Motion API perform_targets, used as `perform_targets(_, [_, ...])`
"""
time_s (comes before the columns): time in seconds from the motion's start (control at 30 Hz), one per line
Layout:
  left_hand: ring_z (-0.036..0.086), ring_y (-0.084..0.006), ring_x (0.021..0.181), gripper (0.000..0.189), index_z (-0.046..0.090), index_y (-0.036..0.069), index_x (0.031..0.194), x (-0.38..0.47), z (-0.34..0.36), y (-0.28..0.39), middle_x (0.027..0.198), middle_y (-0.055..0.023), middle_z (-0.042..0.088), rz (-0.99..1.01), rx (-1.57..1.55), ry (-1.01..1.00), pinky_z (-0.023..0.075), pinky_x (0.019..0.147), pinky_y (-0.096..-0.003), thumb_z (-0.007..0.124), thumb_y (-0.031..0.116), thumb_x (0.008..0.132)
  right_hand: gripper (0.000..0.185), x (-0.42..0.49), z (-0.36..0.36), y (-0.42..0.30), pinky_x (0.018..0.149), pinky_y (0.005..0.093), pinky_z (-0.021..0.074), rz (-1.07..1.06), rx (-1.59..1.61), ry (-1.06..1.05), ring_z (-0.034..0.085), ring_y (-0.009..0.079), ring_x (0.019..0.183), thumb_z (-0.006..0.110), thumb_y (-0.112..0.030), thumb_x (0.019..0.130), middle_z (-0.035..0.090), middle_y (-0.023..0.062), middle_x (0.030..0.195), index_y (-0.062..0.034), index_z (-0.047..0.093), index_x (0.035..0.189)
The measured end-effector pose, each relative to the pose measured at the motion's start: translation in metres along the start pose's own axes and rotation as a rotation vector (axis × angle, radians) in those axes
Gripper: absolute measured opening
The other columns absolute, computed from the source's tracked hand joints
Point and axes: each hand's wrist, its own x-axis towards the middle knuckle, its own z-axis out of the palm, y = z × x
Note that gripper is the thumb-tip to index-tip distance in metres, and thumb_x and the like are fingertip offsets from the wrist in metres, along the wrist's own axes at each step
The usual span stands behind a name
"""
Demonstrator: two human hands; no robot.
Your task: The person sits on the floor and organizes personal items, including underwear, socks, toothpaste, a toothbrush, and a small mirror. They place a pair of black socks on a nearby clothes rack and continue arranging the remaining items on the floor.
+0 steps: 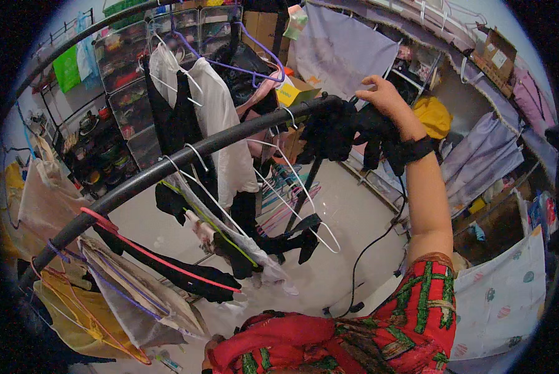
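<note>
My right hand (381, 96) is raised at the far right end of a black metal clothes rail (223, 135), fingers bent. A small gap shows between two of its fingertips. Just below them hangs a bunched black garment (330, 128); whether my fingers hold its hanger is hidden. A black band (412, 152) with a cable circles my wrist. My left hand is out of view. Along the rail hang a bare white wire hanger (300, 180) with a dark patch, a white garment (223, 126), black trousers (167, 285) on a pink hanger (167, 255), and a mustard garment (69, 318).
A purple hanger (223, 65) hangs from a second rail behind. Several loose hangers (284, 187) lie in a pile beyond the rail. Clear drawers (125, 79) stand at the back. Curtained shelves (344, 46) line the right side. A black cable (358, 266) trails down to the floor.
</note>
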Motion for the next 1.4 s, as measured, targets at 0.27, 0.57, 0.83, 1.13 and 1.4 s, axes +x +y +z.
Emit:
perform_targets(0.27, [0.052,-0.0405,0.099,0.038,0.053,0.002,0.11,0.009,-0.007,0.003,0.101,-0.0221,0.058,0.021,0.013,-0.001,0.0363,0.091,-0.0457,0.052,0.024,0.079,0.024,0.031,-0.027,-0.015,0.059,0.0281,0.0448,0.117,1.095,-0.095,0.057,0.0151,0.062,0.057,-0.024,0.081,0.061,0.003,0.069,-0.0019,0.062,0.075])
perform_targets(0.57, [0.051,-0.0411,0.1,0.038,0.053,0.002,0.11,0.01,-0.013,0.0,0.102,-0.0226,0.058,0.043,0.011,0.016,0.0354,0.092,-0.0461,0.051,0.023,0.079,0.03,0.068,0.062,0.001,0.067,0.0392,0.0481,0.124,-0.018,-0.002,0.062,0.0335,0.075,0.063,-0.024,0.07,0.063,0.0205,0.077,0.0036,0.063,0.08])
perform_targets(0.83, [0.051,-0.0417,0.101,0.038,0.053,0.002,0.111,-0.003,-0.008,-0.01,0.103,-0.0231,0.057,0.055,-0.007,0.03,0.0346,0.093,-0.0465,0.051,0.023,0.079,0.024,0.062,0.042,-0.014,0.073,0.0455,0.0459,0.021,-0.345,-0.007,0.057,0.0436,0.088,0.053,-0.015,0.074,0.06,0.0272,0.093,0.0042,0.063,0.085])
perform_targets(1.13, [0.054,-0.0397,0.095,0.037,0.053,0.001,0.108,-0.053,0.009,-0.027,0.099,-0.0227,0.059,0.112,0.082,0.197,0.0402,0.087,-0.0459,0.051,0.022,0.077,0.02,0.074,0.071,0.113,0.067,0.0361,0.0448,-0.322,-0.302,0.112,0.053,0.0247,0.074,0.051,-0.017,0.083,0.06,0.0131,0.08,-0.0002,0.06,0.087])
perform_targets(1.4, [0.058,-0.0366,0.092,0.032,0.054,0.004,0.109,-0.084,0.051,-0.087,0.095,-0.0207,0.061,0.009,0.006,0.158,0.0471,0.076,-0.0455,0.05,0.016,0.079,0.037,0.003,0.036,0.041,0.069,0.037,0.0463,-0.21,0.128,0.352,0.055,0.0252,0.075,0.045,-0.029,0.086,0.06,0.0165,0.084,0.0051,0.058,0.09])
